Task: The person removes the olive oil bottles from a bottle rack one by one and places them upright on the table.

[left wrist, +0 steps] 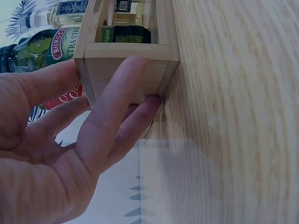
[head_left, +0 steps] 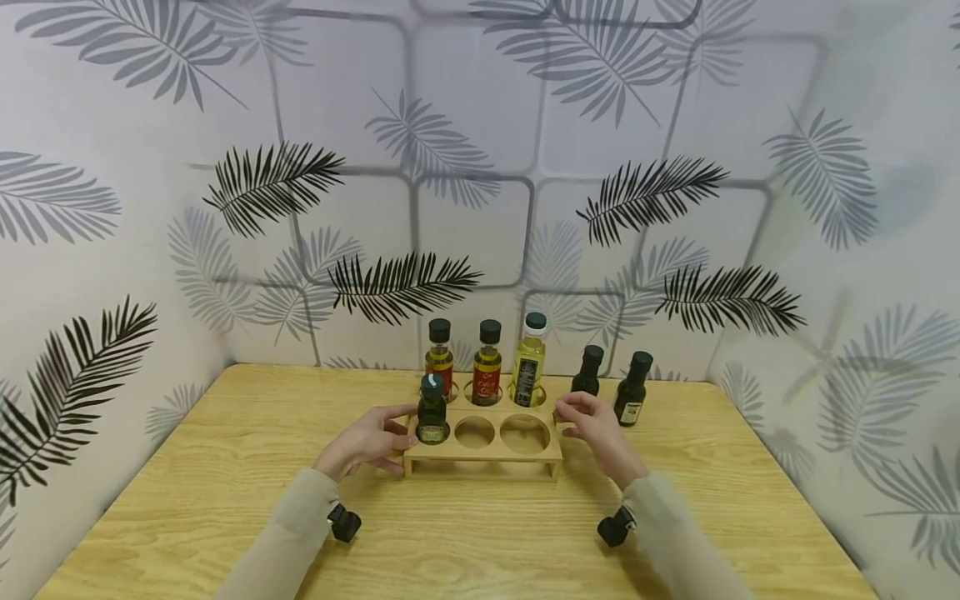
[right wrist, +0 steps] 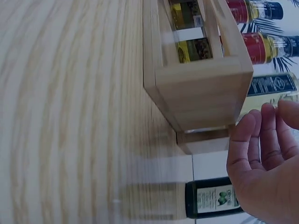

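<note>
A two-tier wooden bottle rack stands on the table between both hands. My left hand is at its left end; in the left wrist view, extended fingers touch the rack's side panel. Beside the back right corner is my right hand, its fingers loosely bent and nothing seen in them. A green olive oil bottle stands in the front left hole. Two red-labelled oil bottles, left and middle, and a pale yellow oil bottle fill the back row.
Two dark bottles stand on the table right of the rack, one partly behind my right hand, the other farther right. The front row's middle hole and right hole hold no bottle. A leaf-patterned wall rises behind the table.
</note>
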The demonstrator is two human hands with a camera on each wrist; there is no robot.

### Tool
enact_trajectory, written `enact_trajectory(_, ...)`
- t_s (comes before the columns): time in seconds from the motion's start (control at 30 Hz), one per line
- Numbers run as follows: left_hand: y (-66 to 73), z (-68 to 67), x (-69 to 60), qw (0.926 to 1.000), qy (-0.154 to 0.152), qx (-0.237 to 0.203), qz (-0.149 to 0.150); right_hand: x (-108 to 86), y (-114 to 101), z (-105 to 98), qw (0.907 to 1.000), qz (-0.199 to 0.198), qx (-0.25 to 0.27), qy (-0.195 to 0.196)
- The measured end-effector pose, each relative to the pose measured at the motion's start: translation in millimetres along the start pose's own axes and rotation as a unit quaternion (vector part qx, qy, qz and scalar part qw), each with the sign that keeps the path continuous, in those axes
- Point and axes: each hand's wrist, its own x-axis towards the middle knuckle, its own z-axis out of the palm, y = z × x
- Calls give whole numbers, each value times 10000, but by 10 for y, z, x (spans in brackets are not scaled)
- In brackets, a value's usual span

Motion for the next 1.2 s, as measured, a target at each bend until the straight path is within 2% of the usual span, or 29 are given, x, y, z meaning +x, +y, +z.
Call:
enact_trajectory(0.4,-18,0,-19,10000,81,29,-13,-68,-108,320,9985,-477,-154,207)
enact_trajectory(0.67,1,8,-12,10000,62,16,-17,-115,-137,561,9970,-743,-229,-55)
enact_trajectory(0.77,7,22,14,10000,25,-4,38,-124,-147,622,9967,-787,-196,24)
enact_trajectory(0.87,2,37,23,10000,22,30,74,-134,-146,687,9977,-673,-18,25)
enact_trajectory(1.0,-23,36,1,10000,40,30,29,-165,-150,816,9978,-603,116,-265)
enact_trajectory(1.2,-28,9,-17,10000,40,-39,37,-215,-190,1019,9934,-911,19,-697)
